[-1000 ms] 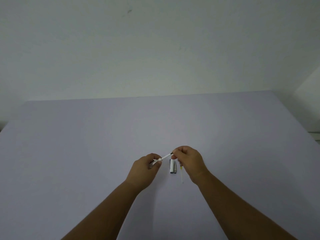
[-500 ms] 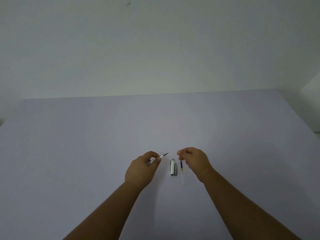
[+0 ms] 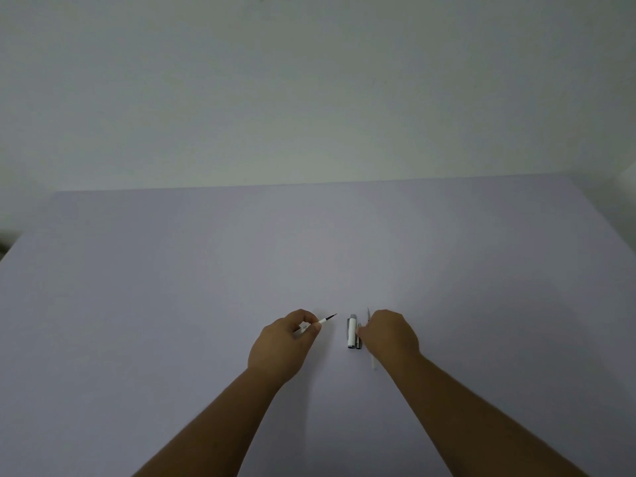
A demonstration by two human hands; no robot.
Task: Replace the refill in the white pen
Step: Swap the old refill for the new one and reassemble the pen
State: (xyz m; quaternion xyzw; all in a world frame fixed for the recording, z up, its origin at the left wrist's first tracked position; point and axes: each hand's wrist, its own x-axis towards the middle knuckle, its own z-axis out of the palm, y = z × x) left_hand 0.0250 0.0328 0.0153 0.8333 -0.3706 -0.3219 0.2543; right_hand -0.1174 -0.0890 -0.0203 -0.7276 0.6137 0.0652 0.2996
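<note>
Left hand (image 3: 284, 342) pinching white pen front (image 3: 323, 320), dark tip pointing right; right hand (image 3: 389, 335) lying over thin refill (image 3: 374, 363) on desk (image 3: 172, 304), grip hidden; refill lying near-to-far, just beside white pen barrel (image 3: 351, 332), nearer right hand

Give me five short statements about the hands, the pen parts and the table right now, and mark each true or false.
1. The left hand pinches a thin white pen part with a dark tip. True.
2. That dark tip points toward the person. False: it points away and to the right, toward the white pen cap.
3. The white pen cap lies flat on the table between the two hands. True.
4. The right hand is raised high above the table. False: it is down at the table, right beside the cap.
5. A notebook lies on the table. False: only pen parts are there.
</note>
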